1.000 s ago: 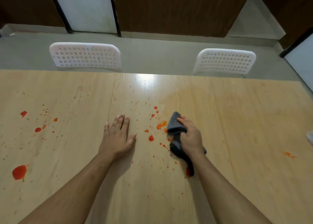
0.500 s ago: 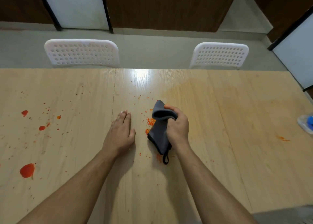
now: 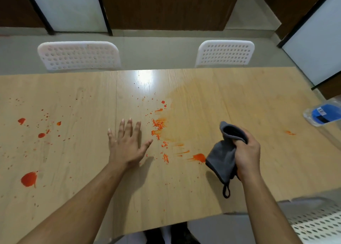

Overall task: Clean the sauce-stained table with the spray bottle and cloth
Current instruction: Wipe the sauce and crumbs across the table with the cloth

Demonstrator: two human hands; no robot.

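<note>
Pale wood fills the view: the table (image 3: 249,99) runs wide from left to right, its near edge just above the person's lap, and a white perforated chair (image 3: 317,225) shows at the near right corner. Nearest on the right, the right hand (image 3: 247,157) is clenched round the grey cloth (image 3: 221,157), which hangs bunched from the fist with its long axis running away from the viewer and its hanging loop toward the near edge; whether its lower edge touches the wood cannot be told. Just left of the cloth's lower edge, almost touching it, lies a red sauce blob (image 3: 198,157) with streaks trailing left. Beyond that the left hand (image 3: 127,144) rests flat on the wood, fingers spread and straight, holding nothing. Between the two hands a band of orange crumbs and smears (image 3: 159,125) runs away toward the far edge, so the cloth hand is the nearer one to it and a leftward sweep looks the natural stroke. Well apart to the left sit larger red spots (image 3: 29,179), nearer the idle hand. A clear bottle with a blue label (image 3: 324,114) lies at the far right edge, probably the spray bottle. Two white chairs (image 3: 79,56) stand behind the table.
</note>
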